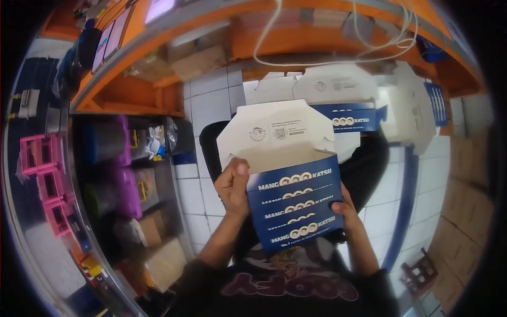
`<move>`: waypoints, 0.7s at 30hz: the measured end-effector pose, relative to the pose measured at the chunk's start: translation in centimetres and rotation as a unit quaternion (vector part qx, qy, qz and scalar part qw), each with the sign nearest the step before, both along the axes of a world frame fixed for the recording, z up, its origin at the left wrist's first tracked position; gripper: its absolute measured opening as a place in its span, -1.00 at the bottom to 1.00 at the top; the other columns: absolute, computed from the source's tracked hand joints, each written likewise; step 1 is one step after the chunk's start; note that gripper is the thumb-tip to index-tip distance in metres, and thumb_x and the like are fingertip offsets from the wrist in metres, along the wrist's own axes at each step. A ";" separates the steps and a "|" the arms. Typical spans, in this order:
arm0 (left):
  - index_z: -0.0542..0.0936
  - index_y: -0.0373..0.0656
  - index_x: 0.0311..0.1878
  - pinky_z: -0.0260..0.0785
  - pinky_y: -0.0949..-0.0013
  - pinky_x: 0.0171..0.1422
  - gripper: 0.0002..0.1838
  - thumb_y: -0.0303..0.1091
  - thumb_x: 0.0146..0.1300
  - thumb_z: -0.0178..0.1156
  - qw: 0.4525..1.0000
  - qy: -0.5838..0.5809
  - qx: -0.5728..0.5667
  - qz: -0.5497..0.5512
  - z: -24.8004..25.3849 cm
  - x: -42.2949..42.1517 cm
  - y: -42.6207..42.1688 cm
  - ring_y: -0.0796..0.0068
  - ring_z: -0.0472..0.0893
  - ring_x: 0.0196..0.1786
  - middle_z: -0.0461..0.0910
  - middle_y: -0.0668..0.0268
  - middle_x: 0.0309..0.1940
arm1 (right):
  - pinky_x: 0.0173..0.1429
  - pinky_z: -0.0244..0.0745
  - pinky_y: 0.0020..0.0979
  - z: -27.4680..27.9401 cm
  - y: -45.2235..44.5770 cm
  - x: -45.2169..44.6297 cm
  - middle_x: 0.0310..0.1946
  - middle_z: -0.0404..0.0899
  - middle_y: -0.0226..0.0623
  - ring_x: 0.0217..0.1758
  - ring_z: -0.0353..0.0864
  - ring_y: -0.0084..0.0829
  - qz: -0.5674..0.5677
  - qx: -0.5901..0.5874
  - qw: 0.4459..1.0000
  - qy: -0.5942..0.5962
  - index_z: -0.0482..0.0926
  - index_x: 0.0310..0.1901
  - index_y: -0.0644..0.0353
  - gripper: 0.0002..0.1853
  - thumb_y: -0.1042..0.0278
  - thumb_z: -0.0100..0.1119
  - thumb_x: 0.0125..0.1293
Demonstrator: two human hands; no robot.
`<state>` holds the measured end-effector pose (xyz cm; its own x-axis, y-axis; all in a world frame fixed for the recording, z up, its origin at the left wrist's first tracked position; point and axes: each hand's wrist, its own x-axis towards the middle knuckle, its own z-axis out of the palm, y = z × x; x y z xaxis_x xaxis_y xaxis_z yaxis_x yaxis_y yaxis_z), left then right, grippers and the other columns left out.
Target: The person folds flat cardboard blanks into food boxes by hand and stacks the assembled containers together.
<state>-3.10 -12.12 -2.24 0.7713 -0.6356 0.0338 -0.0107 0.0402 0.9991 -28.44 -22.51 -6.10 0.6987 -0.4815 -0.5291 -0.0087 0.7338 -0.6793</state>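
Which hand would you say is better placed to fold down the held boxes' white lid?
Probably the left hand: it grips the blue boxes near their upper left corner, close to the white lid. The right hand holds them lower, farther from it.

From my distant seat I get one view, sent by a camera worn on the person's head. It looks from above the box stack [296, 203], forward and down, close enough for me to read the larger lettering on it. The stack sits right of and below my frame's centre. On its near side I catch the wearer's dark shirt [290, 288]; past its far side my view reaches the orange bench [240, 29]. The wide lens also takes in the shelving [176, 190] left of the stack and the cartons [467, 211] to its right.
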 end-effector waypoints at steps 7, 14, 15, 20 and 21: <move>0.34 -0.20 -0.55 0.12 0.49 -0.28 -0.57 -0.41 0.52 0.18 0.997 0.057 0.020 0.045 -1.3 -0.6 1.6 0.70 0.28 -0.41 0.39 0.46 -0.51 | 0.47 0.31 -0.33 0.2 1.0 -0.4 0.34 0.48 -0.15 0.39 0.47 -0.30 0.004 -0.030 0.999 0.036 0.16 0.58 0.28 0.10 0.09 0.40 -0.02; 0.40 -0.24 -0.50 0.19 0.44 -0.27 -0.60 -0.36 0.55 0.13 0.996 -0.032 0.085 0.021 -1.8 -0.7 3.6 0.60 0.34 -0.39 0.43 0.36 -0.48 | 0.31 0.58 -0.27 -2.1 2.2 -1.9 0.29 0.53 -0.03 0.27 0.62 -0.20 -0.021 0.076 0.995 0.056 0.23 0.53 0.34 0.05 0.06 0.39 -0.01; 0.45 -0.26 -0.46 0.24 0.43 -0.24 -0.61 -0.32 0.59 0.06 0.992 -0.074 0.100 -0.008 -1.9 -0.7 3.9 0.55 0.41 -0.35 0.48 0.30 -0.42 | 0.27 0.62 -0.24 -3.1 2.3 -2.5 0.27 0.54 0.01 0.23 0.65 -0.16 -0.019 0.087 0.995 0.037 0.26 0.50 0.36 0.02 0.06 0.38 0.00; 0.51 -0.37 -0.09 0.45 0.30 0.00 -0.55 -0.17 0.66 -0.24 0.975 -0.166 -0.069 0.132 0.6 -1.0 3.2 0.28 0.57 -0.13 0.48 0.02 -0.06 | 0.26 0.63 -0.24 -5.3 2.2 -3.4 0.26 0.54 0.02 0.22 0.65 -0.15 -0.035 0.146 0.988 -0.047 0.26 0.49 0.36 0.01 0.06 0.39 0.00; 0.48 -0.41 0.10 0.49 0.23 0.09 -0.46 -0.09 0.68 -0.34 0.973 -0.149 -0.098 0.148 1.2 -1.0 3.7 0.19 0.60 -0.04 0.42 -0.06 0.12 | 0.26 0.63 -0.24 -5.5 2.2 -3.5 0.26 0.54 0.02 0.22 0.65 -0.15 -0.038 0.154 0.986 -0.059 0.26 0.49 0.36 0.01 0.06 0.39 0.00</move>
<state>-4.09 -8.38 -1.00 0.8564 -0.3462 0.3830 -0.3396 0.1811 0.9230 -31.91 -20.31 -11.64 0.7319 -0.3648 -0.5755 0.1203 0.9005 -0.4179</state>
